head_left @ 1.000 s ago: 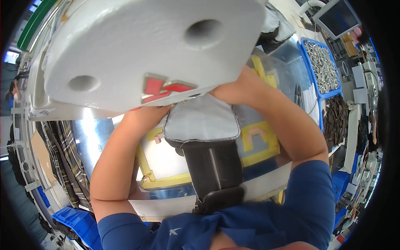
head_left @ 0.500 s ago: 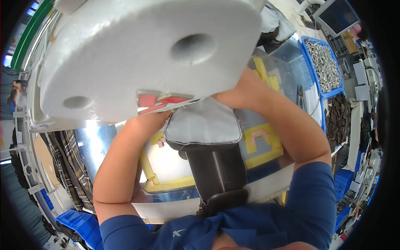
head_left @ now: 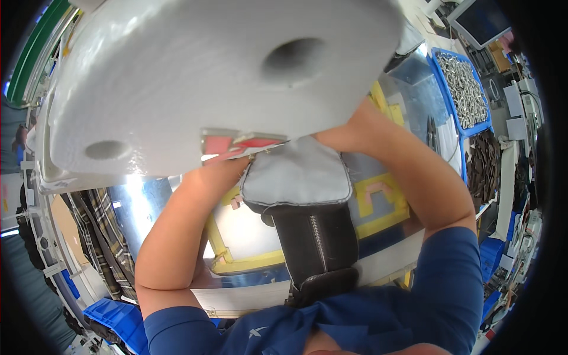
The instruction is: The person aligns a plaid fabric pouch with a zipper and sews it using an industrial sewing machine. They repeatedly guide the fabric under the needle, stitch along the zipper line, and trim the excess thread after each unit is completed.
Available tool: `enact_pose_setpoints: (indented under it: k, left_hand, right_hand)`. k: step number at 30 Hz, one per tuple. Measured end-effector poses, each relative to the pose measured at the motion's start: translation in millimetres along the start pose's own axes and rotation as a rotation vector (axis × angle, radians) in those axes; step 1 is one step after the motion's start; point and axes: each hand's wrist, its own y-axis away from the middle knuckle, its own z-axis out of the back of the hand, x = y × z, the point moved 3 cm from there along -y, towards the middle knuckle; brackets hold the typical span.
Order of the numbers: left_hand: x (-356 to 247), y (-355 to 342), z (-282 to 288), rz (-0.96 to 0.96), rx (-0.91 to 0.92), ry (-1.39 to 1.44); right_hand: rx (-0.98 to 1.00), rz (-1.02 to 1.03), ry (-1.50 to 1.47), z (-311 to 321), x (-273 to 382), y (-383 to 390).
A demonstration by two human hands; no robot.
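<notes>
I see both hands up under the white machine head (head_left: pixel 195 83) — left hand (head_left: pixel 222 168), right hand (head_left: pixel 340 133) — at the grey and black fabric piece (head_left: pixel 299 207); I cannot tell either grip.

There is a single view, taken from a fisheye camera worn on the person's head and aimed steeply down along the chest toward the worktop (head_left: pixel 248 236). It sits very close to the work: a white machine housing (head_left: pixel 195 77) fills most of the upper half and blocks what lies behind it. Both forearms rise from the lower edge, where the blue shirt (head_left: pixel 367 319) shows right under the lens. Straight edges bend toward the rim, and a black border rings the picture. At the right margin a blue bin of metal parts (head_left: pixel 464 89) appears small and curved.
</notes>
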Motion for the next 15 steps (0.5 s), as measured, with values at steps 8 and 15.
enact_pose_setpoints:
  k: [8, 15]
  left_hand:
    - [-8.5, 13.4, 6.1, 0.018, -0.189, 0.101]
    - [-46.1, 64.9, 44.2, -0.059, -0.062, -0.271]
  right_hand:
    - [-0.011, 0.017, 0.044, -2.8, 8.0, -3.2]
    - [0.010, 0.035, -0.008, 2.6, -0.2, -0.1]
